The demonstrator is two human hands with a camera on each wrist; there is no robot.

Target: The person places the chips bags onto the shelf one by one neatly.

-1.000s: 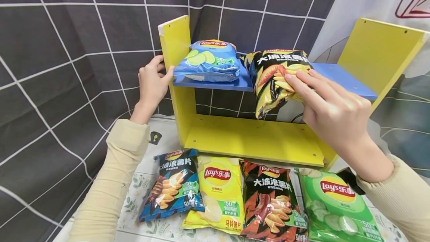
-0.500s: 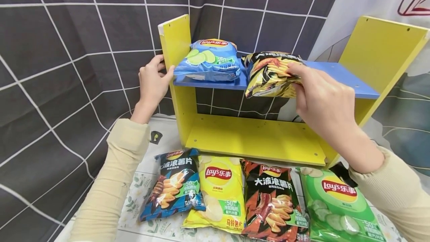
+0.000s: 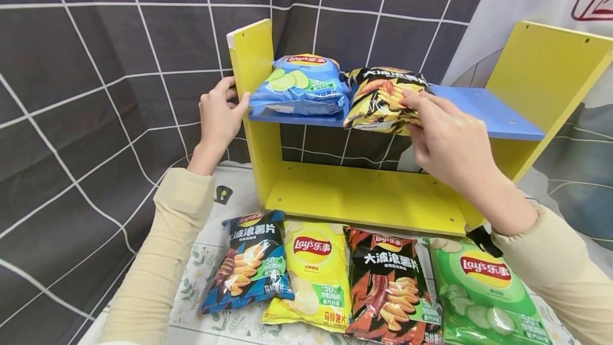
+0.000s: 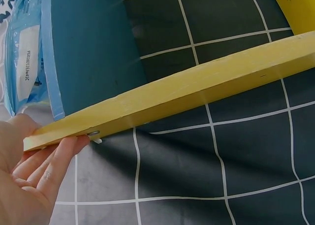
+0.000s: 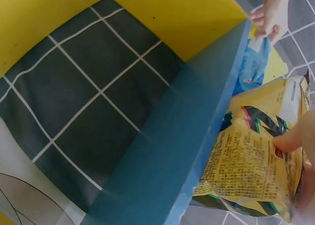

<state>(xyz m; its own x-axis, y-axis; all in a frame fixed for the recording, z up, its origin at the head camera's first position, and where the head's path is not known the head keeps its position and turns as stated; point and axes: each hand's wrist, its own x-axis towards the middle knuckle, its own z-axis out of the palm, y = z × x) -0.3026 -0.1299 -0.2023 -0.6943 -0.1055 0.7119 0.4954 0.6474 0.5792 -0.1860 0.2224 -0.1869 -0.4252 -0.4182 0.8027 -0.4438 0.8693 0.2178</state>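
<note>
My right hand [image 3: 452,140] pinches a black-and-yellow chip bag [image 3: 378,100], thumb below and fingers on top. The bag sits at the front edge of the blue shelf board [image 3: 483,111], its near end jutting past the edge. In the right wrist view my thumb presses the printed underside of that chip bag [image 5: 241,161]. At the rack's left side, my left hand [image 3: 217,118] grips the yellow side panel [image 3: 253,63], fingers behind it. A light-blue chip bag [image 3: 301,89] lies on the board just right of that panel.
In front of the rack, a dark-blue bag [image 3: 251,260], a yellow bag [image 3: 316,270], a black-and-red bag [image 3: 390,286] and a green bag [image 3: 488,292] lie in a row on the patterned cloth. The yellow lower board [image 3: 359,193] and right panel [image 3: 546,79] frame the rack.
My right hand has moved left and slightly up, bringing the black-and-yellow bag from tilted down to flatter against the shelf board. The left hand keeps its place on the panel.
</note>
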